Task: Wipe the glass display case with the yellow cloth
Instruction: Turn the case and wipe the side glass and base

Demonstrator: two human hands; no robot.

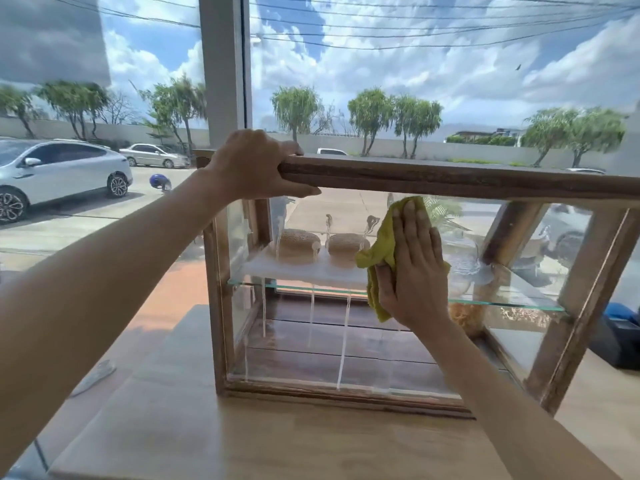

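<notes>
A wooden-framed glass display case [450,181] stands on a light wooden counter [242,438]. White streaks of cleaning liquid run down its front pane. My left hand [252,164] grips the top wooden rail at its left end, fingers over the top and thumb underneath. My right hand [414,268] lies flat, fingers straight, pressing the yellow cloth [375,258] against the front glass near its middle. The cloth bunches out to the left of my palm and above my fingertips.
Inside the case, two round buns [298,242] sit on a white tray on a glass shelf [519,303]. A dark box [620,337] stands to the right of the case. Behind is a large window with parked cars outside. A clear object [93,375] lies at the counter's left edge.
</notes>
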